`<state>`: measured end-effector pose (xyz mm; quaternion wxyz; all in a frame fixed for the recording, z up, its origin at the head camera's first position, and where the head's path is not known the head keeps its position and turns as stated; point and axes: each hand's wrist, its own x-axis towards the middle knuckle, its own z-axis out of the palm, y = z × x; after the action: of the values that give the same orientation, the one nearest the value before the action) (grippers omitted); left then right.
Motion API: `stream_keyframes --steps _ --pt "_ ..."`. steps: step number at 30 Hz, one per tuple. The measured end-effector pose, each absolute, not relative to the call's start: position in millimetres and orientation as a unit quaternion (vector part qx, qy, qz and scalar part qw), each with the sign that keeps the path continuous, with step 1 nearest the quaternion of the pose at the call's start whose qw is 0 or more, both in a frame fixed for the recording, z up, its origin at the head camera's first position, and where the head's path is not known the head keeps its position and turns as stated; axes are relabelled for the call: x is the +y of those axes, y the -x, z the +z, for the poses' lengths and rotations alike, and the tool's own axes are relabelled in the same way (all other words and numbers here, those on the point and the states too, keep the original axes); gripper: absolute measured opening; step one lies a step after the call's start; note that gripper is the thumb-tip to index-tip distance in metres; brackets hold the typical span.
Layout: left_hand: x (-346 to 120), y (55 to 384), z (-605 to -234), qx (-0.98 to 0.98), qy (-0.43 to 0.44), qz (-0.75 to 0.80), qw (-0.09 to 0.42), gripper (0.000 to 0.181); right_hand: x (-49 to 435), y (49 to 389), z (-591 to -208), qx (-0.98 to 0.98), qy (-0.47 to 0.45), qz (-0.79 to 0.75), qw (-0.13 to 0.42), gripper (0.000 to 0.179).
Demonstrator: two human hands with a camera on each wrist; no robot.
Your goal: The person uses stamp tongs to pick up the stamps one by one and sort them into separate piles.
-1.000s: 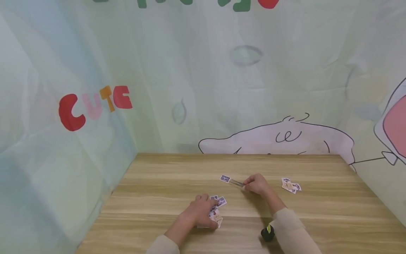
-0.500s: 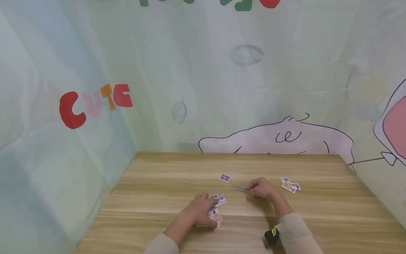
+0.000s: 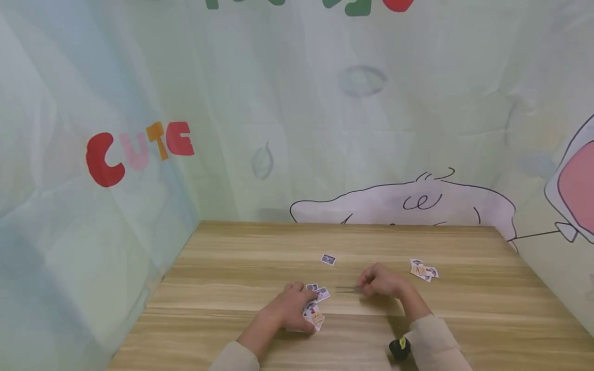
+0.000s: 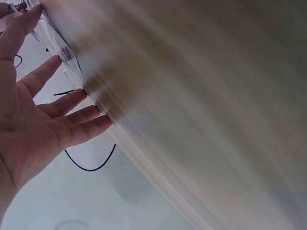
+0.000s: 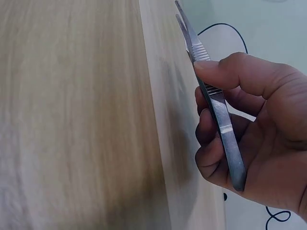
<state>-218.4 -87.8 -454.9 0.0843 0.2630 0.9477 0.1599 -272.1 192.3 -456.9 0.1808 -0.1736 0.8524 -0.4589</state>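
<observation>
Right hand (image 5: 273, 103): clamped on tweezers (image 5: 226, 128).
Tweezers: near card pile (image 3: 313, 310), parted at the end; probably light, springy; best held at ridges (image 5: 201, 52).
Left hand (image 3: 291, 309): fingers spread apart, touching card pile.
Single card (image 3: 328, 259): beyond tweezers; seems thin, bendable; best taken by edge.

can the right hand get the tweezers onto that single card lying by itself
Probably yes: the right hand already holds the tweezers, the single card lies uncovered, and nothing shows in between. The tips are short of it, so they would likely need to shift farther forward.
</observation>
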Motion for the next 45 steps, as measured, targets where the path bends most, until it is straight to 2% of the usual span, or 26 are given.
stream_keyframes --steps 22,45 --pt "-88 221 -457 0.953 -0.271 0.123 0.063 0.076 184 274 -466 0.855 0.215 -0.448 0.148 0.016" --pt "-89 223 -460 0.953 -0.261 0.136 0.077 0.075 169 274 -465 0.859 0.246 -0.420 0.157 0.009"
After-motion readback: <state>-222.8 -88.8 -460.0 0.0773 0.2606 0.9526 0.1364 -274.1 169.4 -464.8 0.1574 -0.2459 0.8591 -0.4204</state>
